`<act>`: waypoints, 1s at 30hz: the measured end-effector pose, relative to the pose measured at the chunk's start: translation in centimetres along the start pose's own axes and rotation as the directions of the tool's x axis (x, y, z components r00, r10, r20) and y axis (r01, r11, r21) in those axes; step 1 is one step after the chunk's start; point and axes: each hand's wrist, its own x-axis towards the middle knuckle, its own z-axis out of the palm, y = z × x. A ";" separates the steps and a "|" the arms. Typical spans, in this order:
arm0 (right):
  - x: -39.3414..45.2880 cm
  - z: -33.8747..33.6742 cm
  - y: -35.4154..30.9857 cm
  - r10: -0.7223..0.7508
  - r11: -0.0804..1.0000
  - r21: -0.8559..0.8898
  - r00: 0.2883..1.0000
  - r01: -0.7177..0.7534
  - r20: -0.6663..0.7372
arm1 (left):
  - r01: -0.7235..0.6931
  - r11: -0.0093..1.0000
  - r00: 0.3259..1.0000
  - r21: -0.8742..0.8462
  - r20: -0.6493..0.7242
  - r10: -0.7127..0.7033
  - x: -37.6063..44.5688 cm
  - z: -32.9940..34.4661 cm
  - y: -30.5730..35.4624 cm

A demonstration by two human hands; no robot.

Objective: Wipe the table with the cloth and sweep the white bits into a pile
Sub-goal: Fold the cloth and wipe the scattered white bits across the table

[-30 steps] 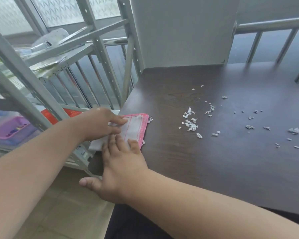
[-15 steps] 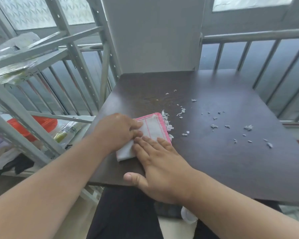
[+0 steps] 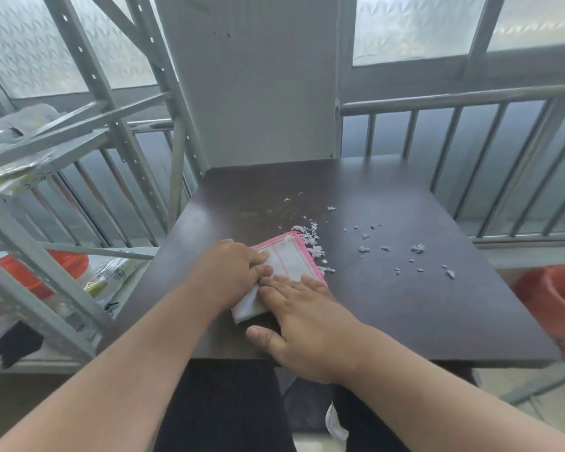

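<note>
Dark brown laminate forms the table (image 3: 388,305) top seen from the head camera, the only view supplied. A folded cloth (image 3: 286,261), white with a pink border, lies flat on the near-left part of this surface. The left hand (image 3: 229,272) presses on the cloth's left portion, fingers curled onto the fabric; the right hand (image 3: 302,324) lies flat over its near edge, fingers extended, thumb spread on the bare table. Neither hand closes around anything; both bear down with open palms, which likely keeps the folded pad flat so its edge works as a scraper. A ridge of white bits (image 3: 313,243) sits touching the cloth's far-right pink edge. Scattered bits (image 3: 418,247) lie well apart to the right, so sweeping appears to be at an early stage
</note>
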 end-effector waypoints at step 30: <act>-3.6 -5.3 11.7 0.186 0.971 0.162 0.982 -0.177 -0.042 | -0.356 0.931 0.922 -0.081 0.133 0.364 0.8 2.5 5.2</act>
